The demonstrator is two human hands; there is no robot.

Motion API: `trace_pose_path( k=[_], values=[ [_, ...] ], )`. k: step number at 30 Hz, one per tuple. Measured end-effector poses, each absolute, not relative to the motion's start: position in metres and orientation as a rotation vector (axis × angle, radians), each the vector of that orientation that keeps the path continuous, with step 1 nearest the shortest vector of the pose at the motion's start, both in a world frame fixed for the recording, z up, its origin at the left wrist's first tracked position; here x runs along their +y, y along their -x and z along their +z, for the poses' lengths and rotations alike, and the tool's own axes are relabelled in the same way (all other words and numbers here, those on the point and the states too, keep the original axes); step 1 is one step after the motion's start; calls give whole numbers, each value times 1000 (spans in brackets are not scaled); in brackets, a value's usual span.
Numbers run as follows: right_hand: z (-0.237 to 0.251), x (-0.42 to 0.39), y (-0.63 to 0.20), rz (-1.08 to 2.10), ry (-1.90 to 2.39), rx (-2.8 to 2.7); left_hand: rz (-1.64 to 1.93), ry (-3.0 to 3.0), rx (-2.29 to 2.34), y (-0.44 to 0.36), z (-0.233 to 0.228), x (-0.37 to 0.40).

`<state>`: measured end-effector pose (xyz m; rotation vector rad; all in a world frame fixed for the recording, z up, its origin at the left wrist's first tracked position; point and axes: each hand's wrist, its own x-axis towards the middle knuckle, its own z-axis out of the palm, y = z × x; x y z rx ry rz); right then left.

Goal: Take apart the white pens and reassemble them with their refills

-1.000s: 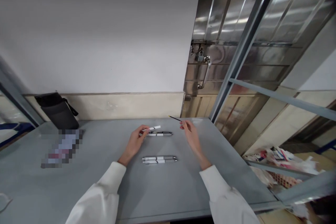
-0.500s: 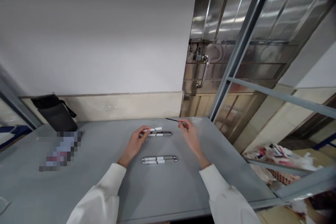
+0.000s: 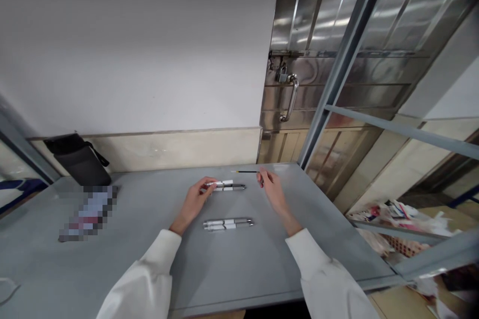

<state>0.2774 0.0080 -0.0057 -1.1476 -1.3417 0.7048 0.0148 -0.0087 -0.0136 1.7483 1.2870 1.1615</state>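
My left hand (image 3: 198, 198) pinches a white pen barrel (image 3: 225, 182) whose free end points right. Just under the barrel, a silver-and-white pen (image 3: 235, 187) lies on the grey table (image 3: 269, 269). My right hand (image 3: 268, 183) grips a thin dark pen refill (image 3: 247, 172) by its right end; its yellowish, pale tip points left toward the barrel, apart from it. Closer to me, a small group of silver-and-white pens (image 3: 228, 224) lies side by side between my forearms. Part of the barrel is hidden by my left fingers.
A black pouch (image 3: 80, 162) leans on the wall at the back left, with a pixelated flat object (image 3: 90, 212) before it. A grey metal frame post (image 3: 337, 75) rises at the table's right corner. Bags and a basket (image 3: 406, 247) sit beyond the right edge.
The refill has swung from slanting to nearly level, and my right hand has turned slightly. The barrel in my left hand lies a little straighter and closer to the pen beneath.
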Motion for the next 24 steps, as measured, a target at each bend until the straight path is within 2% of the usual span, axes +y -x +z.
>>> trace_pose_path(
  k=[10,24],
  values=[
    [-5,7,-277,720,1180,-1337,1139,-1752,1274,-15,-13,-10],
    [-1,5,-279,553,1182,-1453,1132,-1770,1284,-15,-15,-10]
  ],
)
